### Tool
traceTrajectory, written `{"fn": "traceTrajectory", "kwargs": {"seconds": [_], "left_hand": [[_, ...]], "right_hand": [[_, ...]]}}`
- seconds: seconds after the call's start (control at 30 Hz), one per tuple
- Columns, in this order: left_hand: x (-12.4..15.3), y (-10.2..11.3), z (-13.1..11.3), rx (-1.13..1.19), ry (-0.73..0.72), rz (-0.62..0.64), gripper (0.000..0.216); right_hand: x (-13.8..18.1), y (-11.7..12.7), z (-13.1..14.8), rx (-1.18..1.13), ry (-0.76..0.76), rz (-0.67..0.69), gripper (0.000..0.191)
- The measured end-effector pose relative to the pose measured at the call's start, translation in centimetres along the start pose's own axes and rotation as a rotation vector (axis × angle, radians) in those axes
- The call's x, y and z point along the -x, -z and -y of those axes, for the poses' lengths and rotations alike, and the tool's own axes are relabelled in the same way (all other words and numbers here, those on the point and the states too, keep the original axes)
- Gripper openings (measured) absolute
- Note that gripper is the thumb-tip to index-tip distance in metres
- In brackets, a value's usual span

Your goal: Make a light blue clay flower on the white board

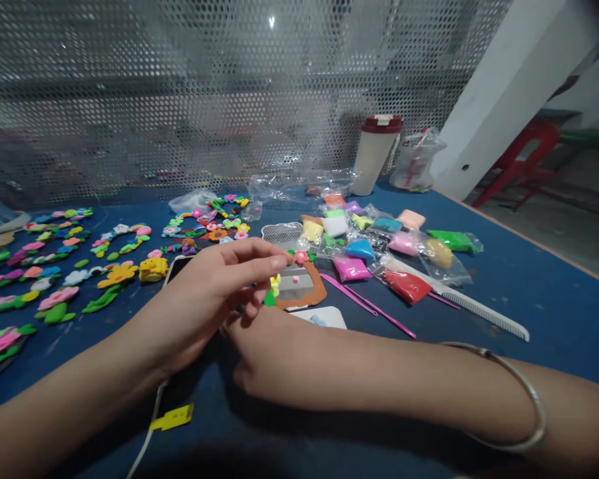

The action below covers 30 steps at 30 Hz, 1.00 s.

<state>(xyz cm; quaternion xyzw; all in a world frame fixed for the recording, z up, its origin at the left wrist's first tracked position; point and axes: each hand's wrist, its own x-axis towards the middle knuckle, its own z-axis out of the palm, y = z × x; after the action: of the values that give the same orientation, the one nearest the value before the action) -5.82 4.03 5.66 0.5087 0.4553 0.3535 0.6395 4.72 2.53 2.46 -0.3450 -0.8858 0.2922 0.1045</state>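
My left hand (224, 279) is closed, its thumb and index fingertip pressed together; anything pinched there is too small to make out. My right hand (274, 349) is bent below it, with its fingers mostly hidden behind the left hand. Just beyond both hands lies a frame of brown clay (317, 286) around a shiny grey panel (302, 287). It bears a pink clay flower (301, 257) with green leaves, and yellow and green clay at its left side. A small pink bit (295, 279) shows on the panel. Nearer me is a white piece (334, 317) with light blue clay on it.
Bagged coloured clay, such as a red packet (406, 286), covers the right middle. Pink tools (379, 313) and a white comb (489, 313) lie beside it. Clay flower wreaths (120, 241) fill the left. A lidded cup (374, 156) stands at the back; a white cable (147, 432) runs in front.
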Motion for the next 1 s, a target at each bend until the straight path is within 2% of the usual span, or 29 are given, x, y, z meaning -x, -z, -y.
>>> {"fn": "traceTrajectory", "kwargs": {"seconds": [0.1, 0.17, 0.27, 0.33, 0.47, 0.53, 0.63, 0.73, 0.8, 0.87, 0.93, 1.0], "left_hand": [[0.0, 0.1, -0.4, -0.003, -0.054, -0.006, 0.009], [-0.1, 0.1, -0.5, -0.011, -0.102, -0.002, 0.009], [-0.2, 0.1, -0.3, -0.01, -0.117, 0.0, 0.009], [-0.4, 0.0, 0.2, 0.006, -0.096, 0.007, 0.008], [-0.9, -0.3, 1.4, 0.018, -0.079, -0.025, 0.009], [-1.1, -0.5, 1.9, -0.004, -0.107, -0.037, 0.01], [-1.3, -0.7, 2.6, -0.048, -0.141, -0.054, 0.012], [-1.4, -1.1, 3.3, -0.057, -0.106, -0.072, 0.013], [-1.5, -1.3, 3.9, -0.063, -0.061, -0.077, 0.014], [-1.5, -1.6, 4.5, -0.071, -0.019, -0.07, 0.015], [-1.6, -1.8, 5.1, -0.081, 0.017, -0.046, 0.015], [-1.7, -2.0, 5.7, -0.085, 0.047, -0.023, 0.015]], "right_hand": [[1.9, 1.7, -0.5, -0.049, -0.155, 0.161, 0.018], [3.1, 2.8, -1.0, -0.168, -0.173, 0.203, 0.02], [4.8, 3.7, -2.1, -0.268, -0.073, 0.241, 0.028], [5.9, 3.7, -2.7, -0.245, 0.073, 0.264, 0.036], [8.0, 2.9, -3.6, 0.129, 0.337, 0.092, 0.026], [8.8, 2.6, -4.1, 0.247, 0.408, 0.029, 0.029], [9.9, 2.5, -5.4, 0.197, 0.44, -0.126, 0.033], [10.6, 2.6, -7.1, 0.107, 0.478, -0.479, 0.028], [10.9, 2.4, -7.9, 0.055, 0.403, -0.747, 0.029], [10.9, 1.9, -8.3, -0.049, 0.238, -0.92, 0.026], [10.7, 1.3, -8.5, -0.175, 0.075, -0.964, 0.019], [10.3, 0.8, -8.6, -0.271, -0.031, -0.919, 0.014]]}}
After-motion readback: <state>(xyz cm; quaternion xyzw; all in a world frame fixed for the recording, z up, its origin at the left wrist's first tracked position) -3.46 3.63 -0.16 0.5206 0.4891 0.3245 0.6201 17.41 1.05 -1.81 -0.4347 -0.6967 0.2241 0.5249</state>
